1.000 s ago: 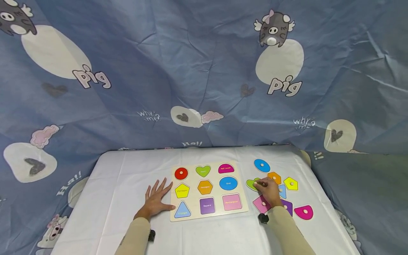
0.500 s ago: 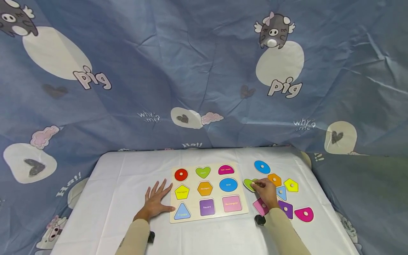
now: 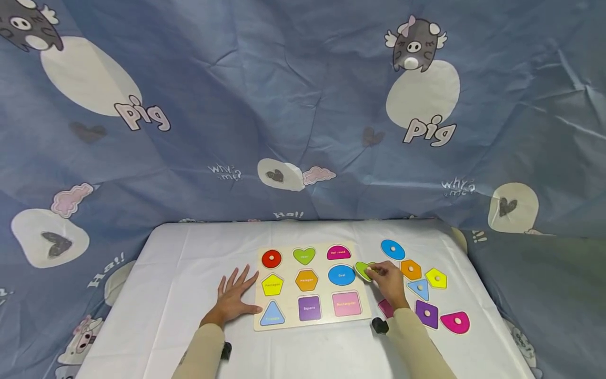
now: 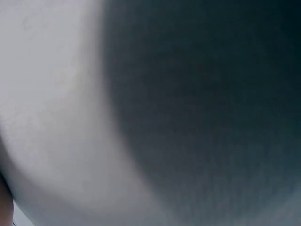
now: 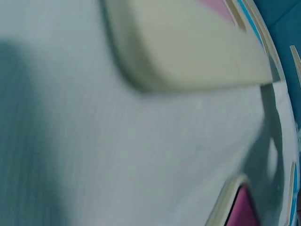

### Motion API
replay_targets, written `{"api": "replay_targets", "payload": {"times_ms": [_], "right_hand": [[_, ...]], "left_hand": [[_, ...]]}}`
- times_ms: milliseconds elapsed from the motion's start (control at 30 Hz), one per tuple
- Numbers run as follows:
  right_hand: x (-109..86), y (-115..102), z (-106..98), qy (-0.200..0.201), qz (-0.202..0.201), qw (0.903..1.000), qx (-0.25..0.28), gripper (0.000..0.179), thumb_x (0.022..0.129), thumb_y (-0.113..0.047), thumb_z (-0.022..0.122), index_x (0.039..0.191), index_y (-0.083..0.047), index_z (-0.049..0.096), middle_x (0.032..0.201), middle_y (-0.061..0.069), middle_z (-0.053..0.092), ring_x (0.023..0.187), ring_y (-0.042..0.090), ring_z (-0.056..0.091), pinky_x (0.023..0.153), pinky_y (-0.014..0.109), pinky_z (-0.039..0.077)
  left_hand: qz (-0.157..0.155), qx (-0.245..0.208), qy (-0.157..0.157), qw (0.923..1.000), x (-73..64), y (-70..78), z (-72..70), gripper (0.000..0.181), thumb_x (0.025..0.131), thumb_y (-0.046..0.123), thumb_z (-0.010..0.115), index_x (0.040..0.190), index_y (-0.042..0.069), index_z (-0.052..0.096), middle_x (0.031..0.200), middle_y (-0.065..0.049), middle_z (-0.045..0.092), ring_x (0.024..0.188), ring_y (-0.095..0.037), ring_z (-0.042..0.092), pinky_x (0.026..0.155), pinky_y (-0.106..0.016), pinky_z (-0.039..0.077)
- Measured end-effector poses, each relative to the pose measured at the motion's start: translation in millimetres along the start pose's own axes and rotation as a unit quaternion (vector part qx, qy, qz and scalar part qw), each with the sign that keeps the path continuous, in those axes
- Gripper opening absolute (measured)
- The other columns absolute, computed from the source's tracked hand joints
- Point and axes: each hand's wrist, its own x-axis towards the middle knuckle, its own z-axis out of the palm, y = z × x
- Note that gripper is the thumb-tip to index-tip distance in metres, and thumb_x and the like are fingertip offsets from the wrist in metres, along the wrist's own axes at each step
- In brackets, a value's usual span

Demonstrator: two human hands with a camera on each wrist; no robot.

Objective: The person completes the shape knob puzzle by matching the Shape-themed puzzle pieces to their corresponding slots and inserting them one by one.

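In the head view my right hand point(image 3: 390, 287) pinches the knob of a green heart puzzle piece point(image 3: 361, 270), held tilted at the right edge of the wooden shape puzzle board point(image 3: 289, 295). My left hand point(image 3: 232, 299) lies with fingers spread at the board's left edge, thumb and fingertips touching it. A red circle piece point(image 3: 271, 258) with a knob sits in the board's upper left. The board's green heart spot point(image 3: 304, 256) shows at top middle. The left wrist view is mostly blurred cloth; the right wrist view shows the board's corner point(image 5: 202, 52), but not the fingers.
Right of the board lie a blue oval point(image 3: 393, 249), orange hexagon point(image 3: 411, 270), yellow pentagon point(image 3: 436, 278), light blue triangle point(image 3: 420, 288), purple square point(image 3: 427, 315) and magenta half-round point(image 3: 456, 322). A pink piece point(image 3: 385, 308) is partly behind my right hand. White cloth point(image 3: 303, 352) covers the table.
My right hand has carried the green heart leftward from among the loose pieces to the board's right edge, uncovering the triangle and square. My left hand stays in place.
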Motion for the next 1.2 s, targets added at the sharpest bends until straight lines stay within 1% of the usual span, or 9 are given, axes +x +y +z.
{"api": "replay_targets", "payload": {"times_ms": [200, 467, 667, 800, 967, 1067, 1200], "right_hand": [[5.2, -14, 12, -0.009, -0.006, 0.9999, 0.011, 0.015, 0.081, -0.011, 0.078, 0.092, -0.001, 0.076, 0.084, 0.007, 0.062, 0.077, 0.021, 0.05, 0.063, 0.021, 0.043], [7.7, -35, 28, -0.028, -0.01, 0.9994, 0.015, 0.015, 0.082, -0.011, 0.077, 0.094, -0.002, 0.075, 0.087, 0.006, 0.063, 0.08, 0.021, 0.051, 0.068, 0.024, 0.046], [9.7, -45, 38, -0.025, -0.036, 0.9989, 0.017, 0.013, 0.08, -0.008, 0.078, 0.091, -0.001, 0.076, 0.084, 0.006, 0.064, 0.077, 0.019, 0.051, 0.065, 0.023, 0.045], [13.5, -51, 49, -0.03, -0.054, 0.9977, 0.028, 0.012, 0.079, -0.008, 0.079, 0.089, -0.002, 0.076, 0.081, 0.005, 0.062, 0.075, 0.018, 0.051, 0.063, 0.023, 0.045], [16.5, -58, 65, -0.041, -0.08, 0.9958, 0.018, 0.013, 0.079, -0.009, 0.079, 0.088, -0.001, 0.075, 0.08, 0.004, 0.061, 0.075, 0.017, 0.054, 0.068, 0.024, 0.049], [17.6, -61, 73, -0.047, -0.084, 0.9954, 0.004, 0.014, 0.079, -0.011, 0.079, 0.089, -0.002, 0.075, 0.082, 0.004, 0.062, 0.075, 0.017, 0.055, 0.07, 0.025, 0.051], [19.7, -65, 83, -0.054, -0.105, 0.993, 0.005, 0.014, 0.078, -0.011, 0.08, 0.087, -0.002, 0.075, 0.084, 0.005, 0.064, 0.075, 0.016, 0.056, 0.07, 0.026, 0.052]], "left_hand": [[-0.001, -0.005, 0.0, 1.0, 0.5, 1.1, -0.5, 0.102, 0.061, 0.046, 0.085, 0.148, 0.022, 0.038, 0.161, -0.01, 0.014, 0.146, -0.037, 0.0, 0.113, -0.059, -0.011], [-0.001, -0.002, 0.0, 1.0, -1.1, 1.0, -1.7, 0.102, 0.061, 0.047, 0.085, 0.148, 0.021, 0.038, 0.161, -0.01, 0.014, 0.146, -0.038, 0.001, 0.113, -0.059, -0.01], [0.001, -0.004, 0.002, 1.0, -2.4, 2.1, -1.7, 0.101, 0.062, 0.046, 0.084, 0.148, 0.021, 0.038, 0.161, -0.01, 0.015, 0.146, -0.038, 0.001, 0.113, -0.059, -0.01], [-0.001, -0.005, 0.002, 1.0, -3.0, 1.1, -1.3, 0.101, 0.061, 0.045, 0.085, 0.148, 0.022, 0.038, 0.161, -0.01, 0.015, 0.146, -0.038, 0.001, 0.113, -0.059, -0.01], [-0.003, -0.002, 0.001, 1.0, -3.3, 1.6, -1.7, 0.102, 0.061, 0.045, 0.085, 0.148, 0.021, 0.038, 0.161, -0.01, 0.015, 0.146, -0.038, 0.001, 0.113, -0.059, -0.01], [-0.004, -0.002, -0.002, 1.0, -3.9, 2.9, -2.4, 0.102, 0.061, 0.045, 0.085, 0.148, 0.02, 0.039, 0.161, -0.011, 0.016, 0.146, -0.038, 0.001, 0.113, -0.059, -0.01], [-0.006, 0.0, -0.003, 1.0, -4.5, 4.2, -3.1, 0.101, 0.061, 0.045, 0.085, 0.148, 0.02, 0.039, 0.16, -0.011, 0.016, 0.146, -0.038, 0.001, 0.113, -0.059, -0.01]]}}
